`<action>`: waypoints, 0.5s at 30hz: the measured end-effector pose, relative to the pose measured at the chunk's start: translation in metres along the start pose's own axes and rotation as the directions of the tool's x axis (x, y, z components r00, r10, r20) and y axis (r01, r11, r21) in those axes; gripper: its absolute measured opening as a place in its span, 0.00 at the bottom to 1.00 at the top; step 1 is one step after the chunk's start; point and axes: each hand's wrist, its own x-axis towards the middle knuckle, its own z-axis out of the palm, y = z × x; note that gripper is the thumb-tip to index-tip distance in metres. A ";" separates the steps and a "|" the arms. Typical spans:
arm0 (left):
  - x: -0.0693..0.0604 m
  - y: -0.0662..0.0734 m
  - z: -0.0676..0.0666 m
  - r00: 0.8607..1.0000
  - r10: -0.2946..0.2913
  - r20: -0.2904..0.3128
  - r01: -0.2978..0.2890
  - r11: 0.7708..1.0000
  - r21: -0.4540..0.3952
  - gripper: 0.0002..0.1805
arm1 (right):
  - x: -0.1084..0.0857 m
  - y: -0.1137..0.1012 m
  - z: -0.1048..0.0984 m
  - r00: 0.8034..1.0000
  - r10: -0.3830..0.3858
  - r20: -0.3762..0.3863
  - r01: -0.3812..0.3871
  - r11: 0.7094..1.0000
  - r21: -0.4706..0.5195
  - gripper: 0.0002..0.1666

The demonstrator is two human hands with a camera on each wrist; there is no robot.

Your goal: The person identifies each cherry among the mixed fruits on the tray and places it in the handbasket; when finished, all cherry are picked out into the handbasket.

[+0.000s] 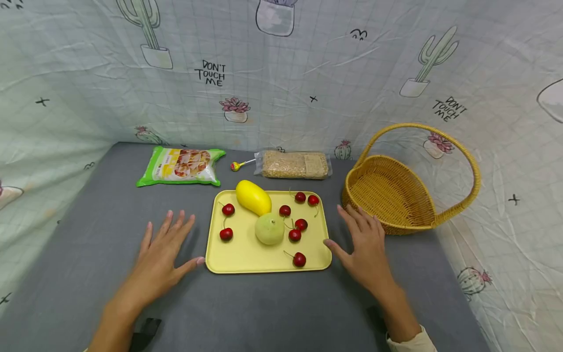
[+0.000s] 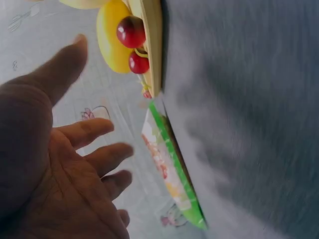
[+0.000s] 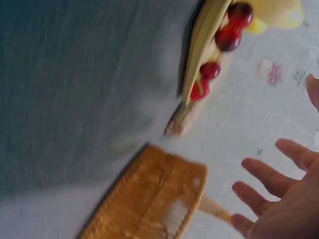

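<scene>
A yellow tray (image 1: pixel 246 259) holds a yellow mango-shaped fruit (image 1: pixel 253 197), a round pale green fruit (image 1: pixel 270 229) and several dark red cherries (image 1: pixel 299 259). Left of the tray, my left hand (image 1: pixel 158 266) is spread with nothing in it, its thumb near the tray's edge. On the other side my right hand (image 1: pixel 365 249) is spread too and holds nothing; its thumb is close to the tray's right rim, and its fingers are near the wicker basket (image 1: pixel 387 195). Both wrist views show empty palms, the left hand (image 2: pixel 75 164) and the right hand (image 3: pixel 284 194).
Behind the tray lie a green and white food packet (image 1: pixel 184 167), a lollipop (image 1: pixel 236 166) and a clear bag of grain (image 1: pixel 293 165). The basket's tall handle (image 1: pixel 472 171) leans to the right. A patterned cloth (image 1: pixel 281 78) hangs behind the grey table (image 1: pixel 264 313).
</scene>
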 end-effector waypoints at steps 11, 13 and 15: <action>-0.005 0.013 0.011 0.995 -0.054 0.083 0.064 0.991 -0.120 0.54 | -0.008 -0.032 0.011 0.985 -0.025 0.171 -0.008 0.981 0.192 0.32; -0.005 0.014 0.014 0.995 -0.052 0.088 0.062 0.990 -0.126 0.53 | -0.008 -0.036 0.013 0.976 -0.026 0.216 -0.020 0.978 0.208 0.30; -0.005 0.014 0.016 0.994 -0.052 0.098 0.064 0.989 -0.131 0.52 | -0.007 -0.039 0.016 0.969 -0.030 0.244 -0.024 0.977 0.213 0.28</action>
